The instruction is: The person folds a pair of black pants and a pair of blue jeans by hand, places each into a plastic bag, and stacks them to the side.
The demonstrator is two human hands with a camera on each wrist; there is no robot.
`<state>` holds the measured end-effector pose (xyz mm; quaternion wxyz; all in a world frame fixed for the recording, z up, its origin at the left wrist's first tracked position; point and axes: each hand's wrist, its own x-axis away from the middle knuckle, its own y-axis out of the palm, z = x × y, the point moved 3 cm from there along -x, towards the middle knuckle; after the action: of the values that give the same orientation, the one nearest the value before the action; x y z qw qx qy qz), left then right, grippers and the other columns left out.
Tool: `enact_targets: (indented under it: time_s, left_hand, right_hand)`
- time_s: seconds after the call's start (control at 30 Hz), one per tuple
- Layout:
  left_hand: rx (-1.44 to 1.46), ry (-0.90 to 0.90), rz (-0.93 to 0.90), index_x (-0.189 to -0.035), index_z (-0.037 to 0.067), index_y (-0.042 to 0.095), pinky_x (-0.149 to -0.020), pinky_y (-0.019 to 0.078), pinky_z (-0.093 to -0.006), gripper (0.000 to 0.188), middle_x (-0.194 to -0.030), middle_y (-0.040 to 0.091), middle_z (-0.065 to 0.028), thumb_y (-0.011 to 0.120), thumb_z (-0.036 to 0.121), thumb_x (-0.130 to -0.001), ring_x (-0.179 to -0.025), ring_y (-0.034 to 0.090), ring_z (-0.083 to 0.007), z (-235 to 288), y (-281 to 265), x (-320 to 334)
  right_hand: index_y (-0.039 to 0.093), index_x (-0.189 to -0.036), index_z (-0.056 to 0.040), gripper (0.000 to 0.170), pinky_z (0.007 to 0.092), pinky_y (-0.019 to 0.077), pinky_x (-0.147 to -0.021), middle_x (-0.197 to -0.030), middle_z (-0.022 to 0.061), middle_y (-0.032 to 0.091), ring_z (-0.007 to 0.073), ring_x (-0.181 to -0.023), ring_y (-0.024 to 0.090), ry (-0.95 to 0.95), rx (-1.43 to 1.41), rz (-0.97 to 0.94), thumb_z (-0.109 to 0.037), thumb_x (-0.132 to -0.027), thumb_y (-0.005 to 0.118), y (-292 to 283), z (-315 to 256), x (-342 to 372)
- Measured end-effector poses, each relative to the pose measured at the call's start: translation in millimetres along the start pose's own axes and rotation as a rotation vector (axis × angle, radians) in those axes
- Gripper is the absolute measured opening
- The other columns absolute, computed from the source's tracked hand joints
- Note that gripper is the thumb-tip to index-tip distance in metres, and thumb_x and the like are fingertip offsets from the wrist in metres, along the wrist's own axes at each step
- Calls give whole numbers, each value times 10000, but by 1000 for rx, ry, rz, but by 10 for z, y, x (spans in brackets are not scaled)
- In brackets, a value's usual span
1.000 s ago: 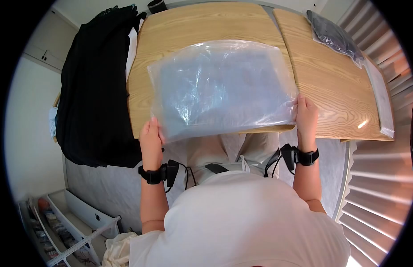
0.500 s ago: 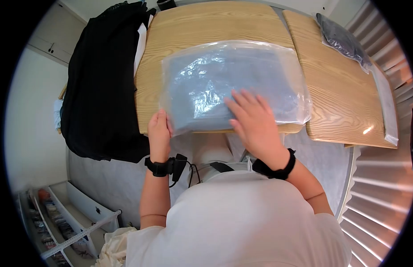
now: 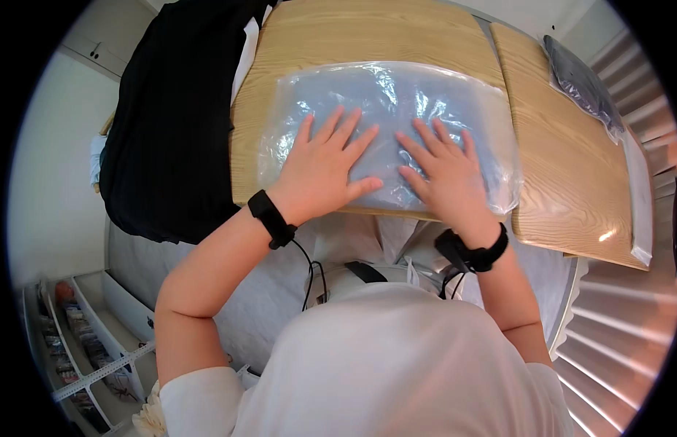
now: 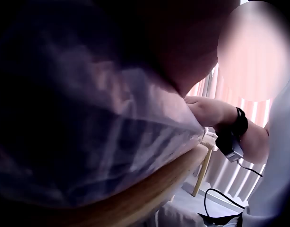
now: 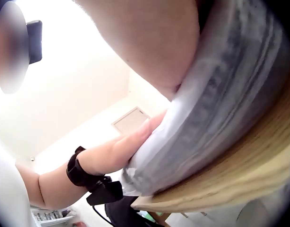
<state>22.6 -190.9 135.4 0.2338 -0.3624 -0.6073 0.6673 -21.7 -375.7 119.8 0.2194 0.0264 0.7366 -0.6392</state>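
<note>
A clear plastic bag [image 3: 386, 102] with something flat and blue-grey inside lies along the table's near edge. My left hand [image 3: 320, 167] rests on its left half, palm down with the fingers spread. On the right half, my right hand [image 3: 451, 175] presses down in the same way, fingers apart and pointing away from me. Both wrist views look along the bag's near side, where the plastic [image 4: 126, 123] bulges above the wooden edge. Folded layers [image 5: 230, 90] show through it in the right wrist view.
Black cloth [image 3: 171, 131] is heaped to the left of the wooden table [image 3: 368, 29]. On the right-hand table [image 3: 550, 167] lie a bagged dark item [image 3: 582, 84] and a flat pale packet [image 3: 639, 197]. A divided storage box [image 3: 98, 342] stands at lower left, and a pleated curtain [image 3: 608, 328] hangs at right.
First both hands held the bag by its near corners. The right hand let go and came onto the bag's top, then the left did too. Both now lie spread on it.
</note>
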Motion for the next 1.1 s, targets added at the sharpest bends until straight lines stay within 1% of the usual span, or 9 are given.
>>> enact_targets:
  time_s: [0.03, 0.17, 0.43, 0.77, 0.9, 0.93, 1.0, 1.03, 1.1]
  left_hand:
    - [-9, -16, -84, -1393, 149, 385, -1046, 226, -587, 628, -1465, 298, -153, 524, 464, -868, -1352, 255, -369, -57, 26, -16]
    - [26, -57, -94, -1390, 168, 392, -1041, 212, -609, 691, -1471, 291, -151, 544, 536, -825, -1350, 251, -386, -49, 138, 7]
    - [123, -89, -196, -1394, 175, 391, -1041, 202, -617, 686, -1465, 306, -152, 535, 540, -831, -1345, 259, -397, -102, 211, -44]
    - [114, -87, -198, -1398, 172, 386, -1060, 176, -599, 682, -1470, 301, -152, 515, 548, -843, -1362, 242, -373, -106, 221, -50]
    - [202, -94, -254, -1416, 161, 355, -1092, 130, -555, 682, -1489, 266, -148, 513, 520, -858, -1388, 187, -357, -191, 223, -14]
    - [272, -87, -283, -1425, 155, 337, -1102, 113, -540, 685, -1498, 247, -149, 509, 511, -865, -1395, 169, -353, -227, 211, -1]
    - [406, -84, -240, -1434, 149, 315, -1105, 106, -531, 694, -1504, 226, -152, 507, 504, -870, -1401, 152, -350, -293, 111, 45]
    - [550, -68, -205, -1443, 143, 293, -1109, 99, -522, 703, -1511, 205, -156, 504, 498, -874, -1406, 136, -348, -310, 41, 55]
    - [469, 1, -261, -1448, 142, 277, -1108, 97, -525, 710, -1515, 189, -160, 495, 504, -878, -1408, 125, -348, -274, -108, 30]
  right_hand:
    - [556, -1256, -217, 423, 512, 290, -1037, -1333, 76, 498, 284, -1265, 417, 1, -5, 7, -376, -865, 558, -3, 45, 23]
    - [542, -1277, -292, 447, 552, 242, -1056, -1400, 76, 426, 328, -1303, 364, 90, 14, -18, -429, -852, 565, 26, 141, 47]
    - [568, -1241, -254, 429, 561, 261, -1047, -1384, 83, 441, 346, -1295, 368, 130, -114, -133, -414, -844, 586, 68, 198, -36]
    - [535, -1276, -216, 450, 551, 279, -1043, -1382, 83, 448, 317, -1289, 389, 106, -139, -94, -428, -879, 534, 24, 331, 38]
    - [462, -1334, -177, 435, 513, 268, -1060, -1392, 106, 433, 293, -1291, 392, 394, 136, -215, -357, -938, 445, -82, 916, 306]
    - [462, -1334, -177, 435, 513, 268, -1060, -1392, 106, 433, 293, -1291, 392, 385, 134, -206, -357, -938, 445, -100, 1007, 354]
    - [462, -1328, -153, 417, 521, 270, -1054, -1371, 123, 449, 291, -1289, 395, 662, 277, -109, -306, -941, 444, -129, 1153, 459]
    - [462, -1328, -153, 417, 521, 270, -1054, -1371, 123, 449, 291, -1289, 395, 665, 265, -105, -306, -941, 444, -133, 1017, 436]
    - [468, -1321, -139, 422, 525, 277, -1045, -1347, 126, 468, 300, -1276, 403, 211, 76, 50, -283, -925, 475, -122, 476, 293]
